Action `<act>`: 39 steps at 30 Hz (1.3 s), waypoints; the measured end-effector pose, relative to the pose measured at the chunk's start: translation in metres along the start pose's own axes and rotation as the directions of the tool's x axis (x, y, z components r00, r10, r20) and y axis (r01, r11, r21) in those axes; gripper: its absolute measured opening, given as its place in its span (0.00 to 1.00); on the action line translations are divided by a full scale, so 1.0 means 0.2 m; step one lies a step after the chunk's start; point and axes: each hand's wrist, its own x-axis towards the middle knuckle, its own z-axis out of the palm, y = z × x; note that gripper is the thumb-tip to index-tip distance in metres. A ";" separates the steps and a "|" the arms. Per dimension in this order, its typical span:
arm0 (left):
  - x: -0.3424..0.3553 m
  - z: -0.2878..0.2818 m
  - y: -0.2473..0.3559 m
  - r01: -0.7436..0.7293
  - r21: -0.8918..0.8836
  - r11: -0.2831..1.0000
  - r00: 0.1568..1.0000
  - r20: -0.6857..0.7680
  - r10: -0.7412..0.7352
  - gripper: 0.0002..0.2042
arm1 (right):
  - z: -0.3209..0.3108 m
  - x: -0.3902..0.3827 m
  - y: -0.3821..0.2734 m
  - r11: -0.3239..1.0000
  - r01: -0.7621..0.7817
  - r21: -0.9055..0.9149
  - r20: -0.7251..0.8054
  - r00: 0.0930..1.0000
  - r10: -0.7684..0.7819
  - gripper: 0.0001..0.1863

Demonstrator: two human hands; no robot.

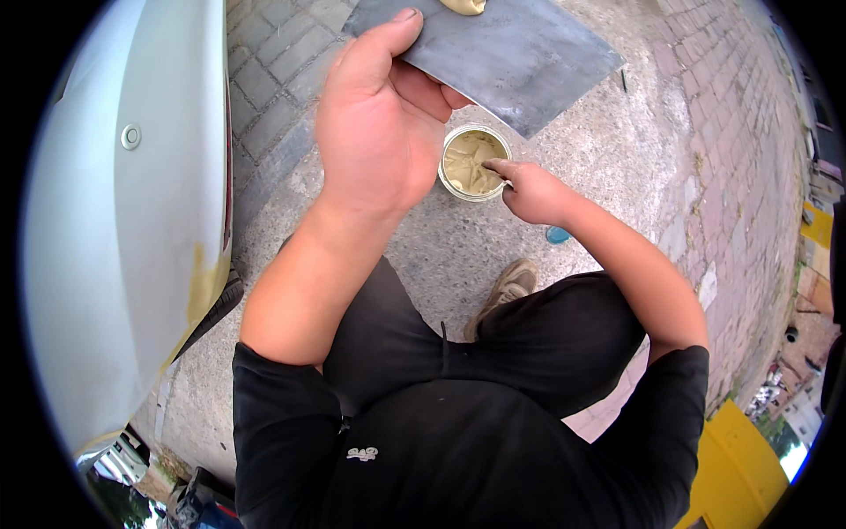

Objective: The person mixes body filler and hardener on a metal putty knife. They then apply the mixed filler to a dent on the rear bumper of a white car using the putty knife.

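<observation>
My left hand (383, 128) grips a flat grey metal plate (520, 62), tilted at the upper centre, with a beige lump of putty (464, 4) at its top edge. Just beyond my left hand, a round tin (471, 185) of beige putty stands on the concrete. My right hand (533, 189) reaches over that tin's right rim, a putty-smeared index finger touching the contents and the other fingers curled; whether they hold something small is unclear. A small blue round object (557, 234) lies on the ground below my right hand.
A white car body (115, 247) with yellowish patches fills the left side, a tyre (211, 309) under it. Concrete (414, 247) meets grey paving (273, 62) and reddish bricks (723, 176). My crouched legs and shoe (507, 286) are below; yellow panels (731, 467) stand at the right.
</observation>
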 end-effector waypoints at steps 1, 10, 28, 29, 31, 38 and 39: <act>-0.01 0.03 0.02 -0.001 -0.007 1.000 1.000 -0.002 0.001 0.20 | 0.05 0.04 0.01 0.994 0.021 -0.105 0.023 1.000 -0.019 0.29; 0.07 -0.12 0.07 -0.052 0.024 0.998 0.997 -0.049 0.053 0.11 | 0.32 0.50 0.09 0.893 -0.132 -0.429 0.144 0.967 0.212 0.16; 0.10 -0.22 0.19 0.041 -0.064 0.997 0.995 -0.094 -0.047 0.18 | 0.53 0.78 0.31 0.838 0.008 -0.546 0.410 0.875 0.259 0.15; 0.10 -0.22 0.19 0.034 -0.055 0.998 0.993 -0.108 -0.040 0.18 | 0.52 0.79 0.29 0.829 0.031 -0.558 0.445 0.855 0.268 0.15; 0.10 -0.22 0.19 0.025 -0.039 0.999 0.991 -0.130 -0.030 0.18 | 0.51 0.80 0.27 0.829 0.012 -0.559 0.464 0.833 0.301 0.15; 0.11 -0.16 0.19 -0.020 0.008 1.000 0.983 -0.181 0.021 0.14 | 0.31 0.79 0.20 0.872 -0.021 -0.489 0.426 0.866 0.260 0.17; 0.10 -0.16 0.19 -0.018 -0.002 1.000 0.985 -0.172 0.017 0.13 | 0.26 0.75 0.17 0.899 -0.051 -0.435 0.405 0.880 0.246 0.18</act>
